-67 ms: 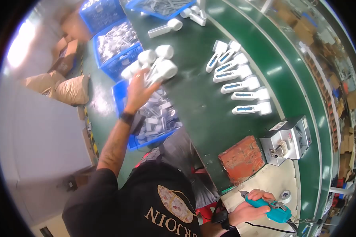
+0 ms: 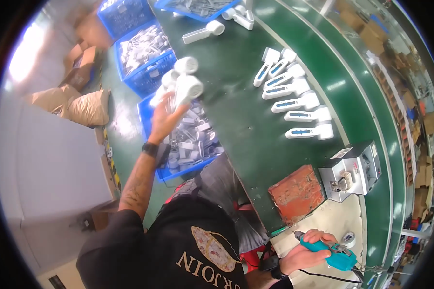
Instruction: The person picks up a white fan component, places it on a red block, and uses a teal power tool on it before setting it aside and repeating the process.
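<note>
Left hand (image 2: 165, 115), upper centre-left, grips white handheld parts (image 2: 181, 85) above the blue crate (image 2: 149, 113); right hand (image 2: 307, 250), lower right, clasps a teal screwdriver (image 2: 330, 251).

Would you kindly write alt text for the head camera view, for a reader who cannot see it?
A person's left hand lifts a bunch of white handheld fans above a blue crate of parts, while the right hand grips a teal electric screwdriver. More white fans lie in a row on the green conveyor belt.

Left hand (image 2: 163, 118) lifted white parts (image 2: 183, 84) slightly
</note>
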A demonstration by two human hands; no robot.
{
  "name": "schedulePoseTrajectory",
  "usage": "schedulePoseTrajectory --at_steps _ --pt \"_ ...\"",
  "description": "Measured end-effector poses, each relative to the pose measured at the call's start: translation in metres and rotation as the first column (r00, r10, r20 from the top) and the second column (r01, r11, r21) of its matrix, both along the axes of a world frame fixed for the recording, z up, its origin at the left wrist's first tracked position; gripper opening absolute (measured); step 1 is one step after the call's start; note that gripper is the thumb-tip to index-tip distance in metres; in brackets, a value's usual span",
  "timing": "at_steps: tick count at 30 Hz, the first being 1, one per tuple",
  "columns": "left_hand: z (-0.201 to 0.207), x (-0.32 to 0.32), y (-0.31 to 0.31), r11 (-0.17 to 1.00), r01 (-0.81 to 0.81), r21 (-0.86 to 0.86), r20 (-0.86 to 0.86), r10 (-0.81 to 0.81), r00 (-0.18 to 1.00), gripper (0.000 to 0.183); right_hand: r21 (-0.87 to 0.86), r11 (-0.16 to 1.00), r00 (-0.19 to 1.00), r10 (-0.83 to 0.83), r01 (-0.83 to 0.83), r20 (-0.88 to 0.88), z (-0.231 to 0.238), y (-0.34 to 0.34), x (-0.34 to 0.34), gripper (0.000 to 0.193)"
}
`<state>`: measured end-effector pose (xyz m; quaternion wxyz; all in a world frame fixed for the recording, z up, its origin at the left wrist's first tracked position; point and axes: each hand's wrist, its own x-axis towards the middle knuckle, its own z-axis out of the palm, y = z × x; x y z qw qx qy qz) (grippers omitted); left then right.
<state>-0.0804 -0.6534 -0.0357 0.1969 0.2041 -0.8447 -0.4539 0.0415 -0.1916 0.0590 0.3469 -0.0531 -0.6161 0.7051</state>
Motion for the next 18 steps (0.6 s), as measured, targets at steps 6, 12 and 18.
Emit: schedulePoseTrajectory --at_steps 6,12,18 --pt "-0.048 0.022 -0.039 0.887 -0.28 -0.366 -0.239 0.201 0.95 0.048 0.107 0.994 0.999 0.035 -0.038 0.034 0.004 -0.014 -0.011 0.069" --pt "0.088 -0.075 0.097 0.824 0.244 -0.512 -0.288 -0.432 0.854 0.043 0.087 0.996 0.999 -0.012 0.009 0.034 0.005 -0.013 0.004 0.068" --pt "0.081 -0.169 0.17 0.568 0.507 -0.648 0.085 -0.607 0.79 0.087 0.075 0.996 0.997 0.045 -0.05 0.064 0.006 -0.017 0.017 0.064"
